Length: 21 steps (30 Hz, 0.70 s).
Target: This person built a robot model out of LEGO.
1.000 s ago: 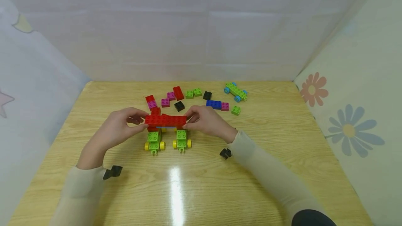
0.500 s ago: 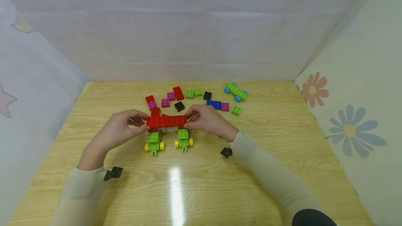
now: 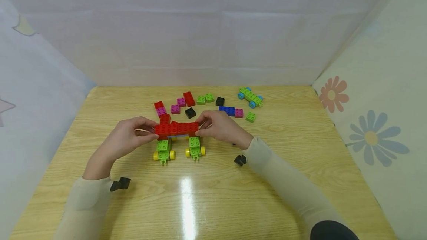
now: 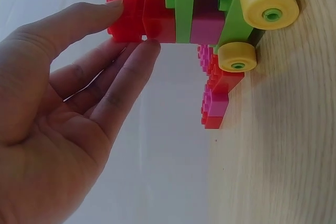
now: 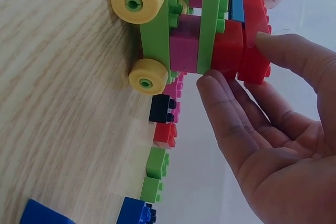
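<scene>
A long red building brick (image 3: 176,128) lies across the top of two wheeled stacks standing side by side. My left hand (image 3: 133,132) pinches its left end, and my right hand (image 3: 220,127) pinches its right end. Under it, the right wrist view shows a red brick (image 5: 227,51), a green brick (image 5: 209,30) and a magenta brick (image 5: 184,45) on a green wheeled base (image 5: 156,43). A thin gap shows between the long brick and the red one below. Yellow wheels (image 4: 269,3) touch the table. A blue piece (image 5: 237,4) sits between the stacks beneath the long brick.
Behind the stacks lie loose magenta bricks (image 3: 175,109), a red brick (image 3: 188,99), black bricks (image 3: 190,113), green bricks (image 3: 201,100) and a blue brick (image 3: 227,111). A green wheeled base with blue wheels (image 3: 250,97) stands at the back right of the wooden table (image 3: 283,140).
Both hands and the long red brick have shifted slightly right, and the right wheeled stack has moved a little right with them. In the last half second little has changed.
</scene>
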Motion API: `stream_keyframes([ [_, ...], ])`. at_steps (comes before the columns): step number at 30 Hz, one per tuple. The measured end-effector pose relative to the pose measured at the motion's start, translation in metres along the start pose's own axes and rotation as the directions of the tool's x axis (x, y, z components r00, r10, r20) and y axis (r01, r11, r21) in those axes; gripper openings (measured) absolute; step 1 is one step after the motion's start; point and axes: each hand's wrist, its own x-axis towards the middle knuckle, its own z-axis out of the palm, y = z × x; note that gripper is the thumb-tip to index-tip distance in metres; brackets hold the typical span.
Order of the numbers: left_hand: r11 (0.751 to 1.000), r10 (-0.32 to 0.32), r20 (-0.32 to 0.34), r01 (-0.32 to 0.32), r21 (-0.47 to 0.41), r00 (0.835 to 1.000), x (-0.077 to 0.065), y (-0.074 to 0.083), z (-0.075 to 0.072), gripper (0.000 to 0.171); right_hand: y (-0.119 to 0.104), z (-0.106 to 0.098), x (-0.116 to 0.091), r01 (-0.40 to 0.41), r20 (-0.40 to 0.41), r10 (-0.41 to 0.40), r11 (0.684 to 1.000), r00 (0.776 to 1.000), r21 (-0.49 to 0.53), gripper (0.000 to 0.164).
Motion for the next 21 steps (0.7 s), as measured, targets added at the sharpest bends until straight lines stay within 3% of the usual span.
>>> stream_keyframes([
  [7,0.999,0.022,-0.004,-0.023,-0.022,1.000,-0.0006,-0.0028,-0.0003,0.031,-0.0026,-0.0014,0.0008,0.016,0.008,-0.016,1.000,1.000,-0.020,0.024],
  [14,1.000,0.015,-0.003,-0.016,-0.025,1.000,-0.0008,-0.0016,-0.0001,0.032,-0.0055,0.0000,-0.0003,0.031,0.017,-0.031,0.999,0.999,-0.017,0.042],
  [21,1.000,0.017,0.004,-0.017,-0.026,1.000,-0.0016,-0.0009,0.0006,0.030,-0.0067,0.0019,-0.0031,0.016,-0.008,-0.017,1.000,1.000,-0.020,0.033],
])
